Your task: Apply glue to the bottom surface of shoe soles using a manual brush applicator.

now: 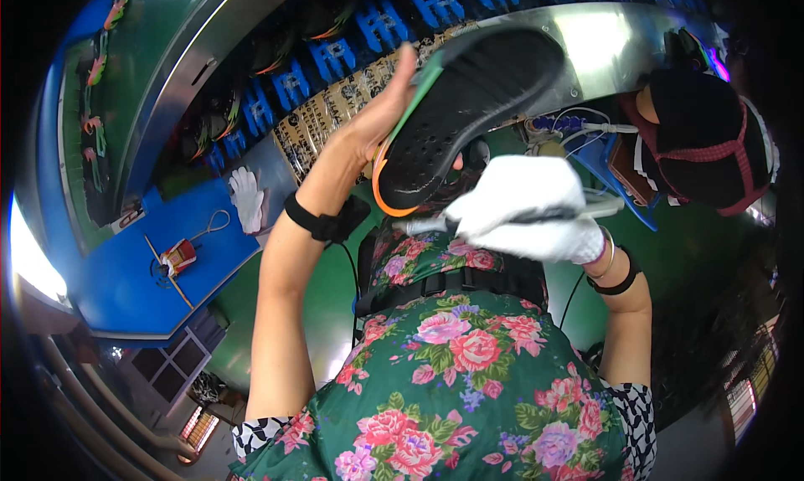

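Held aloft above the lap, a black shoe sole (465,104) with green and orange edging is clasped along its left rim by the bare left hand (377,121), fingers closed behind it. Its long axis runs from lower left to upper right. Just beneath its heel end, the white-gloved right hand (528,209) is closed round a thin tool (419,225), nearer than the left.

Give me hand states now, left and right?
Left hand: bare, fingers closed around the edge of a black shoe sole, holding it up.
Right hand: in a white glove, closed on a thin tool.
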Motion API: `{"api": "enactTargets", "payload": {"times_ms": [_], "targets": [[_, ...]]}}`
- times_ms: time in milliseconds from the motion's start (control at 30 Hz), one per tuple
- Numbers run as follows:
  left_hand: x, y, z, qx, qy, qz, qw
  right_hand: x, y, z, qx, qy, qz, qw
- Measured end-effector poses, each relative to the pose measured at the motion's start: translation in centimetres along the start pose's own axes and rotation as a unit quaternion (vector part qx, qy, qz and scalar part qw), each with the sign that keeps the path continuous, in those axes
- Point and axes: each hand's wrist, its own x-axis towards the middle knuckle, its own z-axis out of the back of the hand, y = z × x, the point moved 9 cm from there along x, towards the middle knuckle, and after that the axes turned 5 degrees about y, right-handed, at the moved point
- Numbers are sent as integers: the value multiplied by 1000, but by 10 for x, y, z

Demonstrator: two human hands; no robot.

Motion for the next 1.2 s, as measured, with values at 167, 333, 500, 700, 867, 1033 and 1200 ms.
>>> {"api": "enactTargets", "payload": {"times_ms": [167,333,500,700,867,1033,1200], "targets": [[4,9,-1,-159,57,-123,978,-8,-4,60,-18,-278,-61,958],[3,30,16,-210,-22,-245,946,11,5,60,-148,-235,32,960],[-1,68,40,-80,-122,-114,983,12,15,53,-241,-171,85,952],[-15,41,25,-362,-22,-268,893,5,34,45,-286,-211,86,931],[0,29,-10,-375,2,-208,903,6,49,39,-324,-217,87,917],[4,-2,-59,-385,174,-259,869,14,57,33,-354,-218,103,904],[9,7,-52,-420,99,-247,868,25,58,40,-319,-209,82,921]]}}
